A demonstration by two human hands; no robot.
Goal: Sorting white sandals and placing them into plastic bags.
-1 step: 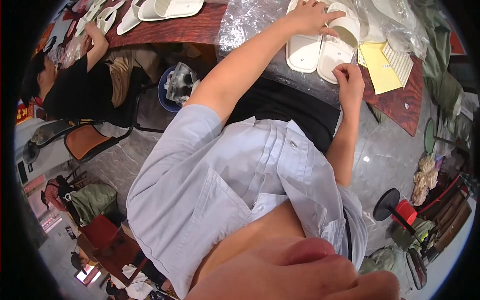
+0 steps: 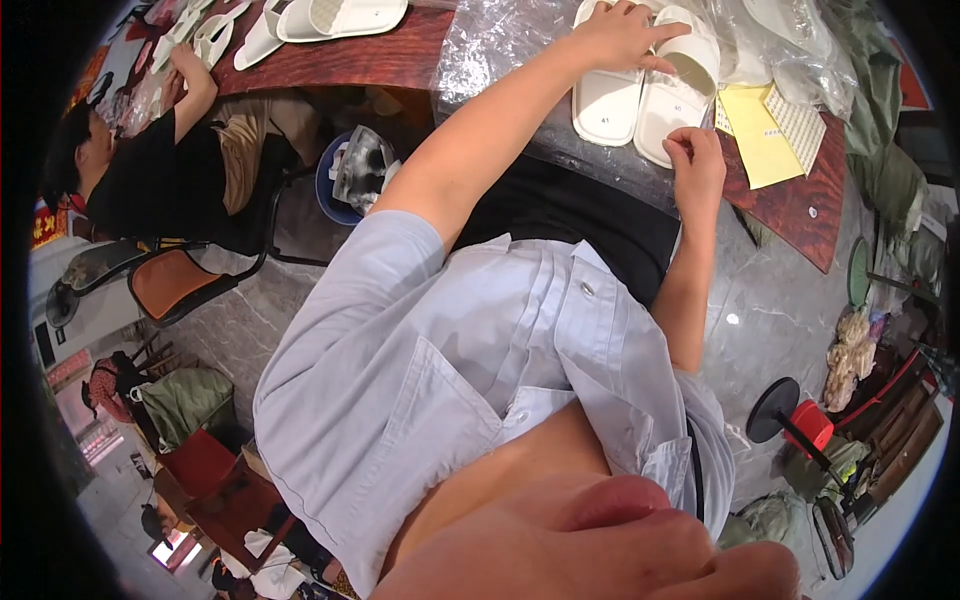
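Observation:
Two white slippers lie side by side on the plastic-covered table, their heel ends toward me. My left hand (image 2: 622, 38) rests over their upper parts with fingers spread, touching the straps. Beneath it sits the left slipper (image 2: 605, 98); the right slipper (image 2: 662, 118) is partly covered by its fingers. Both insoles carry a small printed mark near the heel. My right hand (image 2: 697, 165) is by the right slipper's heel edge, thumb and fingertips pinched together. Whatever they hold, if anything, is too small to make out. Right of it lie a yellow sheet (image 2: 757, 140) and a white sticker sheet (image 2: 796, 128).
Clear plastic wrap (image 2: 790, 45) bunches at the table's right. More white slippers (image 2: 340, 18) stand on the red-brown table (image 2: 350, 65) at left, where another person (image 2: 150, 165) works. A blue bin (image 2: 335, 190) and an orange-seated chair (image 2: 175, 282) stand on the floor.
My right hand has shifted very slightly to the left by the slipper's heel. My left hand and the slippers look unmoved.

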